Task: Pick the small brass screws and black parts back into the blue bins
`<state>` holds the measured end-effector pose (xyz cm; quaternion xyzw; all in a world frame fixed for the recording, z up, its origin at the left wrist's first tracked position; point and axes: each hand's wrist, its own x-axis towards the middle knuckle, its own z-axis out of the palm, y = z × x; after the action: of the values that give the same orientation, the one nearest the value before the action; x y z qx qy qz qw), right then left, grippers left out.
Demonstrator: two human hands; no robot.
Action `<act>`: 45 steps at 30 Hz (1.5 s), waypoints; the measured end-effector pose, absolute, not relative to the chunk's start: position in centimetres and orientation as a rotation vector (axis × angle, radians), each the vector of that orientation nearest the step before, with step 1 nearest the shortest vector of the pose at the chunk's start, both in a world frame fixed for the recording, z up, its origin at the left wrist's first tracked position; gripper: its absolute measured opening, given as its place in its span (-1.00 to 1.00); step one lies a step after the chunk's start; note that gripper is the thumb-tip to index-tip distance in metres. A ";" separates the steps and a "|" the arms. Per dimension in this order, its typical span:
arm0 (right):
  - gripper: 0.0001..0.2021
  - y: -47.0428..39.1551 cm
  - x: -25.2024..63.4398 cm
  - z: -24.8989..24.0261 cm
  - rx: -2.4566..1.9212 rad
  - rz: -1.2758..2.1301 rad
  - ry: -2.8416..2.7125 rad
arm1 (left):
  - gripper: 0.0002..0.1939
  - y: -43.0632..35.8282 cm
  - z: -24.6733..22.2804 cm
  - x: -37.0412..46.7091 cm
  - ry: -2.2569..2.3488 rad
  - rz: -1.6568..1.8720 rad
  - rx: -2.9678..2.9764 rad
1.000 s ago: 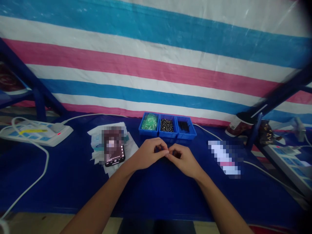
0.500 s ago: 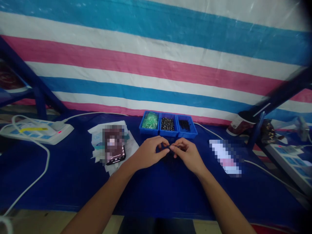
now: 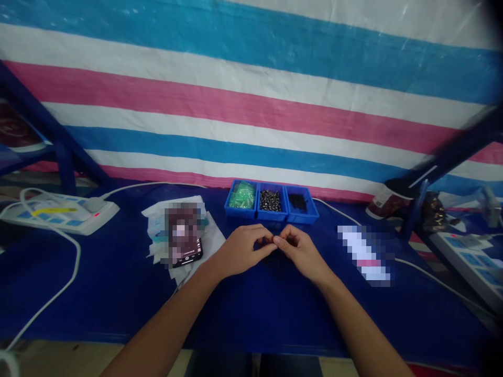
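Left hand (image 3: 239,251) and right hand (image 3: 302,252) meet fingertip to fingertip over the table (image 3: 118,293) middle, pinched narrow on a small dark part (image 3: 274,241), probably from the blue bins (image 3: 271,201) near the back edge. Best kept low, aligned before pressing.

On the blue cloth-covered surface (image 3: 118,293), three small blue plastic bins (image 3: 271,201) stand side by side at the back. Just before them the left hand (image 3: 239,250) and right hand (image 3: 301,251) meet fingertip to fingertip. A phone on white papers (image 3: 184,242) lies left of the hands, and a white power strip (image 3: 63,213) lies far left.
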<state>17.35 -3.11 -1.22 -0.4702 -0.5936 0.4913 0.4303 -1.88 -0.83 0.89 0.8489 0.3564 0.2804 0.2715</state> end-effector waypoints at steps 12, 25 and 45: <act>-0.53 -3.0 17.4 -1.6 -1.302 1.160 -1.569 | -0.86 -0.7 0.8 -2.0 1.000 0.770 2.310; -0.63 -2.0 18.5 -1.4 -1.386 0.930 -1.009 | -0.76 0.1 0.5 -3.0 1.292 0.700 2.295; -0.73 -2.6 18.2 -1.1 -1.398 0.924 -1.398 | -0.86 0.3 -1.3 -3.3 1.092 0.422 2.340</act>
<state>18.24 -2.61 -1.13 -0.5683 -0.5682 0.3755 0.4617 -3.31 0.32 -1.27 0.8636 0.4032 0.1559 0.2595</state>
